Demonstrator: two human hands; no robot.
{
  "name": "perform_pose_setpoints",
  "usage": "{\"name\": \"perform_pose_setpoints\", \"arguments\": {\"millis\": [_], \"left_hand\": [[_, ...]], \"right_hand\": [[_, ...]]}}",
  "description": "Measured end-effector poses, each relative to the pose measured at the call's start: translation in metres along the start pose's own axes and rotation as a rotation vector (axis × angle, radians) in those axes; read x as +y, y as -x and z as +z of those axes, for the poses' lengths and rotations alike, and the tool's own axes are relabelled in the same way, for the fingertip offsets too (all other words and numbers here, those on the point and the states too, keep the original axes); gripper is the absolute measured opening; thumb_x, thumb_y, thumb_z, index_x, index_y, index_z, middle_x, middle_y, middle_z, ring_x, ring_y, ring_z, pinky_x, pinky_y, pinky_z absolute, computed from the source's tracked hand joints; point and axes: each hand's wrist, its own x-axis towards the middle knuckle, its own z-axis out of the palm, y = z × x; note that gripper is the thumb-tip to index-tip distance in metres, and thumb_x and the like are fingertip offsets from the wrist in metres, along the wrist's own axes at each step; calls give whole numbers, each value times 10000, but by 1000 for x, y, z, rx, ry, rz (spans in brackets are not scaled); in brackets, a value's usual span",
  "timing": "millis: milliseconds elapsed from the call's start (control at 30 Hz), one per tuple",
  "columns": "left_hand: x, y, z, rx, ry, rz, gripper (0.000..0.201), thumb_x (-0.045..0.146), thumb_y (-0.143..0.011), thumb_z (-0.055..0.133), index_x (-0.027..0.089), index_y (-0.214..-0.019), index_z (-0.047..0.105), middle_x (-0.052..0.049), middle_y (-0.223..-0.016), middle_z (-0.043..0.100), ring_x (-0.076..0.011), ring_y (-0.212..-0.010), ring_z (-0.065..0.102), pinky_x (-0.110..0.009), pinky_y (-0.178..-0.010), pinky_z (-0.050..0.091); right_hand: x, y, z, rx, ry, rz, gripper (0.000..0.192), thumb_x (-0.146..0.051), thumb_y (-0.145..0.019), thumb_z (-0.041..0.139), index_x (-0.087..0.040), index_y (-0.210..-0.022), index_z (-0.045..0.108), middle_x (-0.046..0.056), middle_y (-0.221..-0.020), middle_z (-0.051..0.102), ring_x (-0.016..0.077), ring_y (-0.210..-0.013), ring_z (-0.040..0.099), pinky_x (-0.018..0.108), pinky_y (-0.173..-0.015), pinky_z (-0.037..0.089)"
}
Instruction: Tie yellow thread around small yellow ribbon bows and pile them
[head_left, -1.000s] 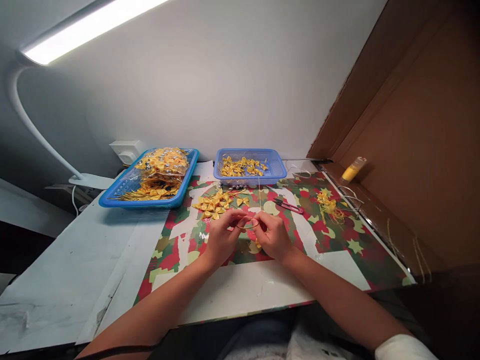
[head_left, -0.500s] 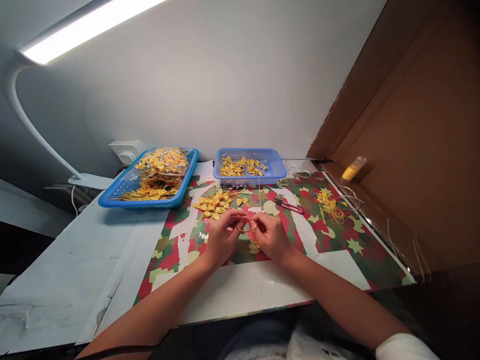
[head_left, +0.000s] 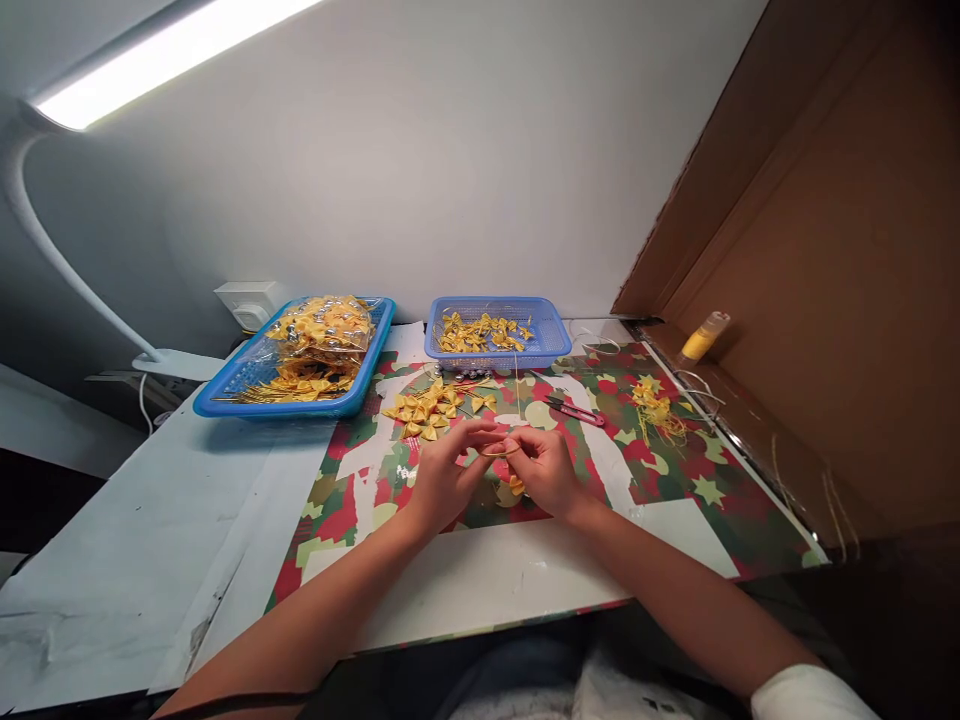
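Observation:
My left hand [head_left: 448, 472] and my right hand [head_left: 546, 474] meet over the patterned mat, fingertips almost touching. Between them is a small loop of thin golden cord [head_left: 501, 453]. My right thumb and fingers pinch this cord, and the bent fingers and thumb of my left hand close on its other side. A yellow ribbon bow [head_left: 517, 485] shows just below my right hand. Beyond my left hand lies a loose pile of yellow bows [head_left: 431, 405], some with stems. A thin strand of cord [head_left: 517, 390] runs from the basket towards my fingers.
A blue basket [head_left: 367, 370] of bagged bows stands left, a smaller blue basket [head_left: 559, 345] with bows behind. Silver beads [head_left: 471, 376] lie before it. Red-handled thread snips [head_left: 577, 411], a yellow thread tangle [head_left: 660, 415] and a yellow-filled bottle [head_left: 703, 337] are right.
The cord loop has narrowed and tilted flatter between my fingers. My right fingertips have shifted slightly, and more of the bow below shows. The camera view has moved a little.

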Motion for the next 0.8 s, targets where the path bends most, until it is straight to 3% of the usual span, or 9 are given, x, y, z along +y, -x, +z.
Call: {"name": "perform_pose_setpoints", "arguments": {"millis": [133, 267, 600, 800], "left_hand": [[2, -4, -4, 6, -135, 177, 154, 196, -828, 637, 211, -977, 671, -44, -924, 751, -179, -824, 694, -332, -776, 537], [1, -6, -6, 39, -170, 287, 79, 186, -827, 655, 220, -889, 692, -36, -905, 754, -185, -850, 686, -352, -793, 518], [2, -7, -7, 58, -178, 318, 36, 207, -826, 674, 221, -845, 702, -19, -829, 750, -156, -746, 669, -336, -756, 511], [0, -6, -8, 48, -210, 299, 57, 249, -842, 655, 238, -833, 710, -18, -818, 753, -162, -747, 675, -343, -769, 519]], "right_hand": [[0, 0, -1, 32, -23, -40, 299, -311, -836, 491, -182, -568, 523, -27, -487, 494, 97, -476, 419, 234, -484, 333], [-1, 0, -3, 46, -23, -60, 300, -323, -838, 490, -177, -582, 545, -29, -497, 469, 98, -491, 407, 236, -492, 328], [-4, 1, -4, 29, 59, -127, 303, -302, -845, 446, -178, -582, 532, -18, -503, 475, 111, -506, 424, 249, -506, 336], [1, 2, -8, 14, 174, -238, 159, -272, -772, 523, -191, -635, 535, -14, -565, 530, 113, -514, 449, 254, -527, 381]]}}
